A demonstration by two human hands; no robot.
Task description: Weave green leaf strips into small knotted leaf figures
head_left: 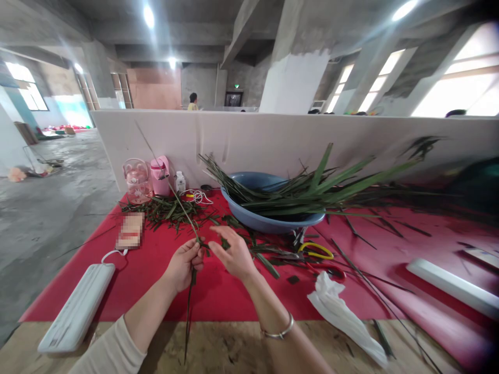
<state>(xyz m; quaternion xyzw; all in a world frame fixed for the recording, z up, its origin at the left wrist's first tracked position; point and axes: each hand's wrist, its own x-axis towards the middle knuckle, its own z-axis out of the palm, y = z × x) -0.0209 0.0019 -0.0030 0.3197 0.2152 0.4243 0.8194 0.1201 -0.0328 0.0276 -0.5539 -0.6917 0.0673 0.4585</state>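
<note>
My left hand (pixel 186 264) pinches a long green leaf strip (pixel 182 206) near a small folded or knotted part. One thin end rises up and to the left, while a darker tail (pixel 188 311) hangs below the fist. Close by on the right is my right hand (pixel 234 254), thumb and fingers apart and holding nothing that I can see. A short bit of leaf points from the left fingers toward it; whether they touch I cannot tell. Beyond both hands, a blue basin (pixel 268 223) holds a bundle of long green leaves (pixel 288 195).
Leaf scraps (pixel 167 210) lie on the red cover (pixel 218 296). Yellow-handled scissors (pixel 317 250) and crumpled white tissue (pixel 339 306) are at right. A pink tumbler (pixel 159 179), a clear bottle (pixel 137 182) and a white power strip (pixel 78 309) stand or lie left. A white partition (pixel 163 135) runs behind.
</note>
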